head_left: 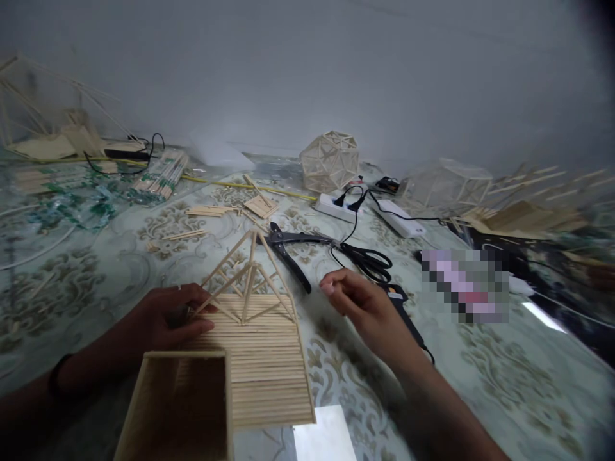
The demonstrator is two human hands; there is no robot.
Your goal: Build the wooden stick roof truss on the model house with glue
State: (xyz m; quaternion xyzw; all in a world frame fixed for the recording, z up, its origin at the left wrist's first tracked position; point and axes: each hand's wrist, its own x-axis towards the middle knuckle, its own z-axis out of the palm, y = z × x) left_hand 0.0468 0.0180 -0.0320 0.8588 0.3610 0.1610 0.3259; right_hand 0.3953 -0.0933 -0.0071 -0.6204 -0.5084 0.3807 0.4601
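Note:
A model made of thin wooden sticks (269, 378) lies in front of me. It has a slatted deck, an open box-like part (185, 403) at the near left and a pyramid-shaped stick frame (250, 275) standing at the far end. My left hand (177, 314) grips the deck's left edge beside the frame, thumb on top and other fingers partly hidden behind the sticks. Right of the model, my right hand (355, 301) hovers apart from it, thumb and fingertips pinched together. Whether something small is between them is too unclear to see. Black-handled cutters (291, 256) lie just beyond.
A bundled black cord (369, 259) and a dark glue gun (406, 320) lie near my right hand. Farther back are power strips (336, 208), a ball-shaped stick model (330, 160), loose sticks (206, 211) and packs of sticks (161, 176). White paper (324, 435) lies at the near edge.

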